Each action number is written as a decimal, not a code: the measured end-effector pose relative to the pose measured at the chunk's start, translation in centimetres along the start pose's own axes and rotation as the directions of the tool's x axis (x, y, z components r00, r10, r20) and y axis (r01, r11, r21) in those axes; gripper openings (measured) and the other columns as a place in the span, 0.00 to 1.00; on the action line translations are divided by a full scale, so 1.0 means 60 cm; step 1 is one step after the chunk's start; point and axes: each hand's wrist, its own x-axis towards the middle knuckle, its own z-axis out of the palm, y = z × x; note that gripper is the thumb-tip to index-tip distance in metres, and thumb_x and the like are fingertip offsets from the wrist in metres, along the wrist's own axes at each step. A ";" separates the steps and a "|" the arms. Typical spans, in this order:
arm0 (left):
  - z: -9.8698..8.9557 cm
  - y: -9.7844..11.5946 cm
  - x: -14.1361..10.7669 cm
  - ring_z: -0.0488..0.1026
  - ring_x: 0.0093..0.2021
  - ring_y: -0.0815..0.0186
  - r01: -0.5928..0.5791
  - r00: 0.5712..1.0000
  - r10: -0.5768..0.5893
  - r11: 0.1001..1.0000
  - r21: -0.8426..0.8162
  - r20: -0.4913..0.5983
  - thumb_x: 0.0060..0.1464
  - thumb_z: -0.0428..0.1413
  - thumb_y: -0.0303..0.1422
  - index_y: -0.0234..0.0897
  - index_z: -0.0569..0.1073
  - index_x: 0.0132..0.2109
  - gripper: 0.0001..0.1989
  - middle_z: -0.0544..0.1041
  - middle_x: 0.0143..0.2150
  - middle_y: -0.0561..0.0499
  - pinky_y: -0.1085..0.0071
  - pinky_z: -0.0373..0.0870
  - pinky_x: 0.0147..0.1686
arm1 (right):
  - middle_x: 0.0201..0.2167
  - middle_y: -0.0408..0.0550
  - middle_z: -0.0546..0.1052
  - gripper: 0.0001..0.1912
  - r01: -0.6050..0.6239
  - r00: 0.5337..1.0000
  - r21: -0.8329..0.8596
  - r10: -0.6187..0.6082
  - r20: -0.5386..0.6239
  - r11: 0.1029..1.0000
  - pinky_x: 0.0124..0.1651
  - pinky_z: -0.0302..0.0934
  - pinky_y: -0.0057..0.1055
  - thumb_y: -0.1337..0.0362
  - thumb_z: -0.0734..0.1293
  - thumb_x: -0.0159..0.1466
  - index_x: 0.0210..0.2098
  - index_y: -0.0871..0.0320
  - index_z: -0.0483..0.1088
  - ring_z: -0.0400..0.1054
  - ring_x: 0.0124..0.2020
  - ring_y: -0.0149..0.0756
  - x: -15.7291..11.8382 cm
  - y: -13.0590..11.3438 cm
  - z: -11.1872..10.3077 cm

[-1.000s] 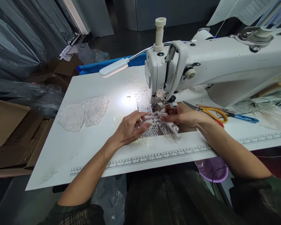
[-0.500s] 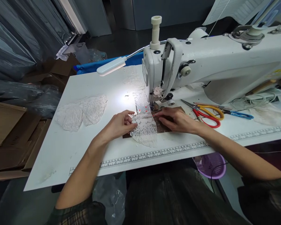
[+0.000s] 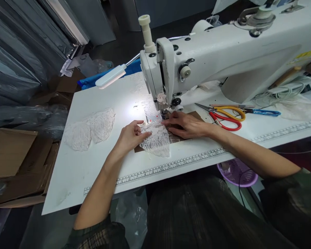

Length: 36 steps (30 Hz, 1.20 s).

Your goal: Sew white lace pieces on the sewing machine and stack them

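A white lace piece (image 3: 157,143) lies in front of the presser foot of the white sewing machine (image 3: 155,72), its upper edge running close to the needle area. My left hand (image 3: 131,135) is closed on the lace's left edge, thumb on top and fingers curled. From the right, my right hand (image 3: 186,125) rests with fingers stretched out, the fingertips touching the lace's top right edge just before the foot. Under both lies a brown plate (image 3: 177,137) on the table. More lace (image 3: 151,108) extends behind the foot.
Another pair of white lace pieces (image 3: 90,130) lies at the left of the white table (image 3: 67,183). Red-and-yellow-handled scissors (image 3: 224,119) and a blue-handled tool (image 3: 264,112) lie right. A lamp (image 3: 111,76) shines from above. Cardboard boxes (image 3: 12,148) stand left; a purple basket (image 3: 238,173) sits below.
The head view has shifted, so the machine appears further left. My right hand's fingers have moved forward over the lace's right edge. My left hand keeps its hold.
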 end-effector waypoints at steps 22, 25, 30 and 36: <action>0.010 0.004 0.005 0.66 0.25 0.71 0.070 0.996 -0.072 0.997 -0.028 -0.052 0.45 0.70 0.45 0.34 0.71 0.58 0.36 0.67 0.26 0.60 0.72 0.62 0.27 | 0.47 0.54 0.75 0.19 0.064 0.995 0.093 -0.057 -0.081 0.994 0.55 0.65 0.42 0.66 0.61 0.68 0.54 0.56 0.77 0.68 0.50 0.40 -0.016 0.009 0.008; 0.007 0.001 0.008 0.66 0.25 0.71 0.076 0.996 -0.079 0.994 -0.074 -0.035 0.44 0.70 0.44 0.35 0.71 0.58 0.36 0.67 0.25 0.60 0.72 0.62 0.27 | 0.47 0.53 0.76 0.19 0.071 0.997 0.110 -0.067 -0.038 0.991 0.54 0.65 0.40 0.65 0.61 0.68 0.54 0.55 0.77 0.69 0.48 0.39 -0.019 0.001 -0.002; 0.004 -0.003 0.011 0.66 0.24 0.71 0.108 0.994 -0.111 0.987 -0.121 -0.020 0.42 0.72 0.43 0.36 0.72 0.57 0.36 0.68 0.25 0.59 0.72 0.64 0.27 | 0.48 0.52 0.75 0.19 0.131 0.989 0.058 -0.135 0.064 0.990 0.56 0.62 0.42 0.64 0.62 0.67 0.53 0.51 0.78 0.67 0.50 0.41 -0.023 -0.009 -0.009; 0.006 -0.005 0.011 0.67 0.25 0.71 0.109 0.993 -0.114 0.986 -0.125 -0.033 0.44 0.71 0.43 0.36 0.71 0.57 0.35 0.69 0.26 0.59 0.71 0.65 0.28 | 0.49 0.53 0.74 0.19 0.124 0.987 -0.021 -0.121 0.104 0.992 0.56 0.62 0.44 0.63 0.63 0.68 0.55 0.48 0.77 0.66 0.50 0.43 -0.023 -0.010 -0.006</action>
